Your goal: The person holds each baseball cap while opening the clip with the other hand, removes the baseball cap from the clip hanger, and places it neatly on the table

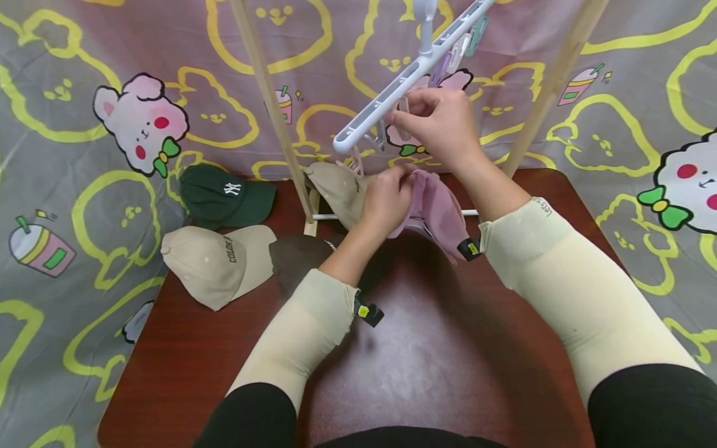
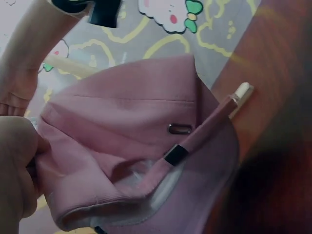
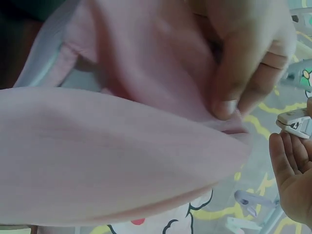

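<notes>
A pink baseball cap [image 1: 439,211] hangs from my left hand [image 1: 386,202], which pinches its edge between thumb and fingers. In the left wrist view the back strap and metal buckle [image 2: 180,129] of the cap show. Above it, my right hand [image 1: 442,127] grips a pale clip [image 3: 292,122] beneath the white hanger bar [image 1: 414,71]. The clip is apart from the pink cap. Left of my left hand, a beige cap [image 1: 336,190] hangs under a pinkish clip [image 1: 355,163] near the bar's front end.
On the brown table [image 1: 151,373] at left lie a dark green cap [image 1: 210,199], another beige cap [image 1: 198,264] and a dark brown cap [image 1: 297,258], partly behind my left forearm. Wooden posts [image 1: 274,106] flank the hanger. More clips [image 1: 459,53] hang along its far end.
</notes>
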`<state>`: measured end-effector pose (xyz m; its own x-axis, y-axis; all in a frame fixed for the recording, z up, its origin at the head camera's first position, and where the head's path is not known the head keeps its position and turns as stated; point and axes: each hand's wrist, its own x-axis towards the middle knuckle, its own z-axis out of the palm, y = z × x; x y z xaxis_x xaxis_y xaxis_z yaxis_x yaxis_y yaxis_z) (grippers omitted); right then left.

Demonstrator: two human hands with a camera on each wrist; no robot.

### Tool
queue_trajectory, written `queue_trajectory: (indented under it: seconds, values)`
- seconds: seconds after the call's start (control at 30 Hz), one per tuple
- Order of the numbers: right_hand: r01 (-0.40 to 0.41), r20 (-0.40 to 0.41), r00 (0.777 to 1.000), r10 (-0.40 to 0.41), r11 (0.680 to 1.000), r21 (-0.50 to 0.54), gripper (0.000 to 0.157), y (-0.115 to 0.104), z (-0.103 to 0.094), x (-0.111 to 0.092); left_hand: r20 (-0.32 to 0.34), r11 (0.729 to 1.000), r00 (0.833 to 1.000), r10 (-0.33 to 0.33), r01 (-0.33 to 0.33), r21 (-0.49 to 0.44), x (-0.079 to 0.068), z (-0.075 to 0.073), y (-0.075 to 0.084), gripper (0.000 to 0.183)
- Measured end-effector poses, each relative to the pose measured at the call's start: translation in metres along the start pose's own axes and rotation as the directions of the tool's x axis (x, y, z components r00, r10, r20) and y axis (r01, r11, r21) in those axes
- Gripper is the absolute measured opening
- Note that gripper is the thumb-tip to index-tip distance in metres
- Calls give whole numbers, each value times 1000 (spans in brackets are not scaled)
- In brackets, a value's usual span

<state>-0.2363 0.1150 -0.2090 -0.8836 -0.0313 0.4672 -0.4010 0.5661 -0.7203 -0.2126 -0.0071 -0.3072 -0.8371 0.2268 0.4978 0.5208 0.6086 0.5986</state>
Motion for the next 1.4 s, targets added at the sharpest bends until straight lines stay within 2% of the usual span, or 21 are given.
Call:
queue_trajectory:
  seconds: [0.17, 0.3, 0.47, 0.6, 0.77, 1.0, 1.07, 1.17, 1.3, 1.4]
  values:
    - [6, 12, 1000, -6, 1000, 19, 24, -2, 2, -2, 32, 991, 995, 93, -89, -98, -14, 5, -9, 19]
    - [7, 8, 1000, -7, 1000, 4, 24, -2, 2, -3, 66, 963, 978, 200, -184, -198, -27, 5, -18, 18]
    - [7, 6, 1000, -7, 1000, 16, 24, -3, 0, -4, 117, 912, 938, 325, -279, -299, -47, 5, -28, 14]
    - [-3, 15, 1000, 2, 999, 48, 23, -3, -2, -5, 153, 877, 901, 405, -336, -342, -63, 10, -35, 13]
    - [-29, 18, 999, 27, 997, 71, 24, -3, -3, -6, 216, 861, 856, 470, -391, -325, -78, 16, -39, 13]
    - [-37, 17, 999, 36, 996, 76, 29, -2, -3, -8, 287, 859, 816, 501, -431, -276, -89, 19, -39, 13]
    - [-45, 11, 999, 44, 996, 79, 30, -2, -4, -8, 309, 864, 809, 499, -438, -248, -92, 20, -39, 14]
    - [-55, 5, 999, 54, 995, 88, 39, -1, -4, -9, 322, 870, 810, 491, -437, -227, -95, 21, -39, 15]
    - [-62, 12, 998, 61, 995, 81, 52, 3, -6, -12, 315, 875, 817, 483, -434, -216, -98, 23, -41, 15]
    - [-80, 13, 997, 80, 994, 73, 52, 8, -7, -15, 299, 878, 827, 475, -425, -218, -100, 25, -42, 14]
